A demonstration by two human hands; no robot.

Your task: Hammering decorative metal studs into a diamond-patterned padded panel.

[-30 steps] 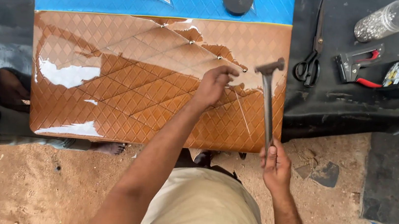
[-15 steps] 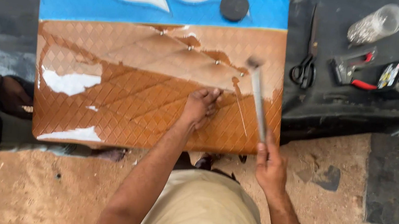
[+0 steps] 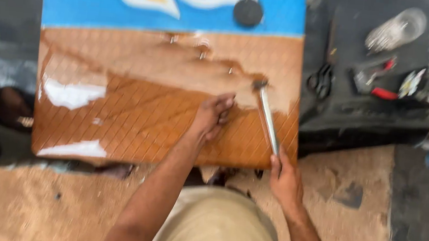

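The left arm stretches forward, and the left hand (image 3: 214,116) is loosely curled, palm down. The right hand (image 3: 284,176) stays nearer to the body, its fingers closed tight in a fist-like grip.

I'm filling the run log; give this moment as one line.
left hand: pressing glossy brown diamond-quilted sheet | right hand: gripping metal hammer over sheet | black scissors on dark mat at right

Glossy quilted brown sheet (image 3: 134,123), metal hammer (image 3: 268,118)
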